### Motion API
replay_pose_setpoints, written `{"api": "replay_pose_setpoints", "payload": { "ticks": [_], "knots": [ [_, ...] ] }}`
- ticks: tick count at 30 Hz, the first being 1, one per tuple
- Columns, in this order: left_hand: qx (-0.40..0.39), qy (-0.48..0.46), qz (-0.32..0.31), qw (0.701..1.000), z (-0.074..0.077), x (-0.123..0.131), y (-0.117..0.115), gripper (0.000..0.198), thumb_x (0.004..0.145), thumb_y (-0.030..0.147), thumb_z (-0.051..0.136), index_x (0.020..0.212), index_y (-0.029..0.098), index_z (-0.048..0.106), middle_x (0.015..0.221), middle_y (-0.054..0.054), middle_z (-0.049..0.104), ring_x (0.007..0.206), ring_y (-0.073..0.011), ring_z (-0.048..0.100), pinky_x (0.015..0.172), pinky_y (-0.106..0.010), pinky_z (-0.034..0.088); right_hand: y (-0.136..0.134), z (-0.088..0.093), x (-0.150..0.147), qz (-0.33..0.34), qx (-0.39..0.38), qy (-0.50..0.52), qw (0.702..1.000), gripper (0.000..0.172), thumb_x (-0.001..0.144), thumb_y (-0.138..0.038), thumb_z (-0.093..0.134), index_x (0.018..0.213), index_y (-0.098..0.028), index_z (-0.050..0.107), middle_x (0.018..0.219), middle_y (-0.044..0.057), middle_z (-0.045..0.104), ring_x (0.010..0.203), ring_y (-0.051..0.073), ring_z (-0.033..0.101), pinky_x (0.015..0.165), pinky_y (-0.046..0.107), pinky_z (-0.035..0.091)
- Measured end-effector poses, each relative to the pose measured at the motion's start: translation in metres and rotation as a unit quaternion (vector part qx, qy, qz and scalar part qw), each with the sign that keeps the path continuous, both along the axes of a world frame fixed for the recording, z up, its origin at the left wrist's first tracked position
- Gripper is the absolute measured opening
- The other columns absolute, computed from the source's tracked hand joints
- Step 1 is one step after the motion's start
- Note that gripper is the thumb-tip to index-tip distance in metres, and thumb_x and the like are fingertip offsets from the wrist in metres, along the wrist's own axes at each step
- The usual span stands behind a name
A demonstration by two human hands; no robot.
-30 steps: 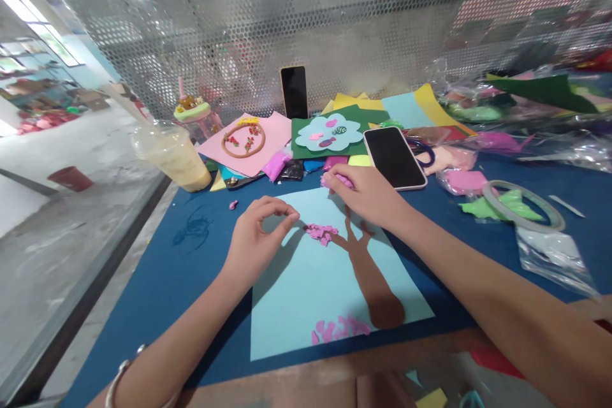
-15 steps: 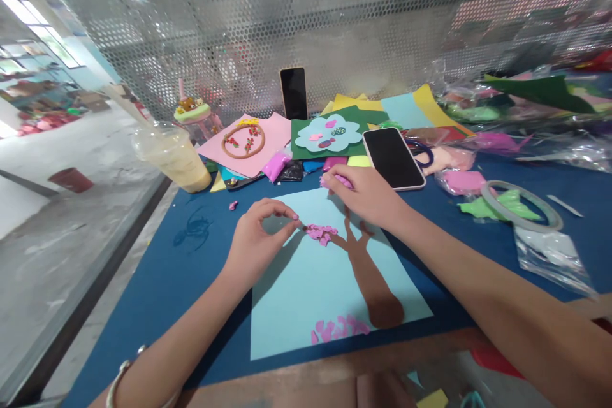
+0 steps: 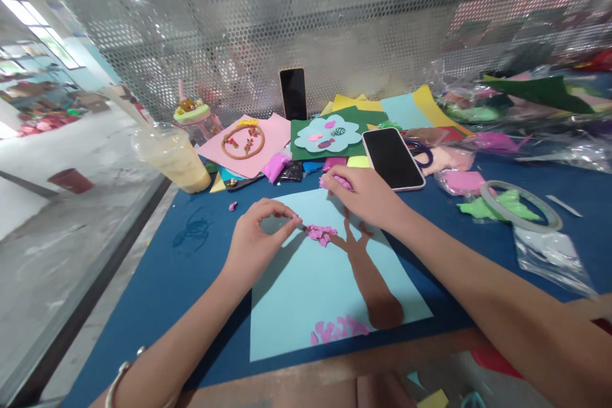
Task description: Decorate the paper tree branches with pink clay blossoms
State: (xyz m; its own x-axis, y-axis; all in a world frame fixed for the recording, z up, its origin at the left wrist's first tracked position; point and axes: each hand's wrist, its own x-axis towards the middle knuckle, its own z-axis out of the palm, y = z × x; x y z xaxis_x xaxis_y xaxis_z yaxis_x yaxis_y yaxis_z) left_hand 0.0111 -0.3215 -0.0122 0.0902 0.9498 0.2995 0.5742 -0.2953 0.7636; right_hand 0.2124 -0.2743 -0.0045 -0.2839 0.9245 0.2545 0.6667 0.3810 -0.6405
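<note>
A light blue sheet of paper (image 3: 291,306) lies on the blue tabletop, bearing a brown tree trunk (image 3: 370,280) with branches. Small pink clay bits (image 3: 321,233) cover the left branch, and more pink pieces (image 3: 337,329) sit along the sheet's lower edge. My left hand (image 3: 262,233) pinches a tiny pink clay bit between thumb and forefinger, beside the left branch's tip. Above the sheet's top edge, my right hand (image 3: 361,194) is closed around a lump of pink clay (image 3: 343,182), which shows past its fingers.
Behind the sheet lie a white-edged phone (image 3: 394,158), a pink card (image 3: 243,140) and a green card (image 3: 327,134). A drink cup (image 3: 174,156) stands at the left edge. Tape roll (image 3: 521,205) and bagged clay (image 3: 461,182) lie at right. A perforated metal panel (image 3: 335,25) rises behind.
My left thumb and forefinger have closed a little more on the tiny clay bit near the branch tip. My right hand has barely moved and keeps the pink lump.
</note>
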Motion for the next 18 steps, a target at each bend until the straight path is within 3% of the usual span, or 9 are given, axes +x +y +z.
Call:
{"api": "replay_pose_setpoints", "payload": {
  "ticks": [9,15,18],
  "knots": [
    [0.001,-0.003,-0.003,1.000,0.0018,-0.0001,-0.0018,0.014,0.072,0.033,0.071,0.073,0.020,0.069,0.080,-0.002,0.066,0.078,-0.0168,0.059,0.074,-0.030,0.045,-0.0006,0.0008,-0.0004,0.002,0.001,0.001,1.000,0.032,0.092,-0.042,0.039,0.082,-0.019,0.058,0.076,0.001,0.065,0.070,0.017,0.057,0.059,0.025,0.035],
    [-0.017,-0.035,-0.032,0.999,0.0002,-0.0029,-0.0023,0.028,0.089,0.039,0.050,0.091,0.022,0.071,0.095,-0.005,0.066,0.091,-0.0198,0.060,0.085,-0.037,0.044,-0.0038,0.0049,-0.0008,-0.001,-0.029,0.029,0.999,0.033,0.087,-0.047,0.048,0.076,-0.019,0.060,0.069,0.001,0.063,0.065,0.017,0.057,0.057,0.025,0.037],
    [-0.026,-0.055,-0.053,0.997,-0.0018,-0.0048,-0.0018,0.029,0.090,0.036,0.046,0.101,0.023,0.070,0.100,-0.005,0.064,0.094,-0.0209,0.059,0.089,-0.041,0.043,-0.0028,0.0040,-0.0011,0.019,-0.038,0.076,0.996,0.026,0.085,-0.041,0.053,0.073,-0.019,0.062,0.070,0.000,0.064,0.065,0.015,0.059,0.059,0.025,0.040]
  ]
}}
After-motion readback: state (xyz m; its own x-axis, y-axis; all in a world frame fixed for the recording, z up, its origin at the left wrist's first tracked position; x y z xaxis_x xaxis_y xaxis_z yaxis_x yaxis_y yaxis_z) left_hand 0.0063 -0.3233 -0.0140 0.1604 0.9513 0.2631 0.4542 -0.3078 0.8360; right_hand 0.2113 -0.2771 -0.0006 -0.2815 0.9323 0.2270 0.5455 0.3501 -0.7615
